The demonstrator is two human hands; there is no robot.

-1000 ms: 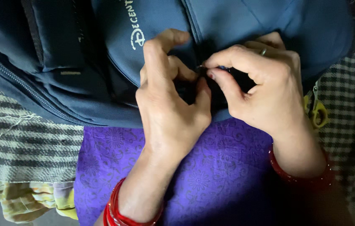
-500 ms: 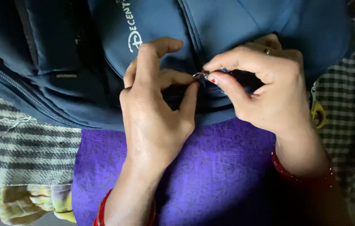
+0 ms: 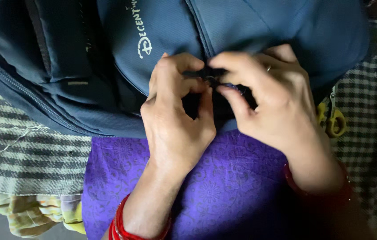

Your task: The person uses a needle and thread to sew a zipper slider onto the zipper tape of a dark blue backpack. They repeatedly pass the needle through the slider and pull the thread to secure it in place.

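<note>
A blue backpack (image 3: 162, 40) with white lettering lies across my lap and fills the top of the view. Both hands meet at its lower edge, over a dark zipper opening. My left hand (image 3: 177, 120) pinches the dark fabric beside the zipper between thumb and forefinger. My right hand (image 3: 270, 100) pinches a small metal zipper slider (image 3: 209, 80) between thumb and forefinger; a ring sits on one finger. Red bangles circle both wrists. The zipper track under my fingers is mostly hidden.
Purple patterned cloth (image 3: 224, 191) covers my lap below the backpack. A grey checked blanket (image 3: 24, 155) lies at left and right. Yellow-handled scissors (image 3: 333, 120) rest on the blanket by my right hand. A yellowish cloth (image 3: 33, 215) shows at the bottom left.
My view has drifted, and both hands have closed in tighter on the zipper. The left fingers have curled from stretched out to pinching the fabric beside the slider.
</note>
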